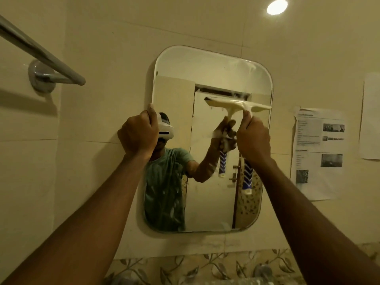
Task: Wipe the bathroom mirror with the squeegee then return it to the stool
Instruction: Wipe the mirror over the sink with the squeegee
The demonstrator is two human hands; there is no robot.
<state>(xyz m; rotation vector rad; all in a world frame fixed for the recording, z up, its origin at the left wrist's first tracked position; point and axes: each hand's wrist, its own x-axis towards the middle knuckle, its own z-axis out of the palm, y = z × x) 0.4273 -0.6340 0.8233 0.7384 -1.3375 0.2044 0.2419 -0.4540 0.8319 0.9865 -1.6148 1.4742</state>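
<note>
Squeegee — light, stiff plastic with a soft blade — lies pressed on the mirror's upper right, right hand clenched high on its handle, left hand gripping the mirror's left edge — likely slippery when wet.

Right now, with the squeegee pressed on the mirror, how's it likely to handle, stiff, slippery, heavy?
The squeegee looks like light plastic, since the right hand alone holds it up. Its blade edge probably flexes a little against the mirror. Smears on the glass suggest wetness, so the patterned handle may be slick. The left hand grips the mirror's edge.
</note>
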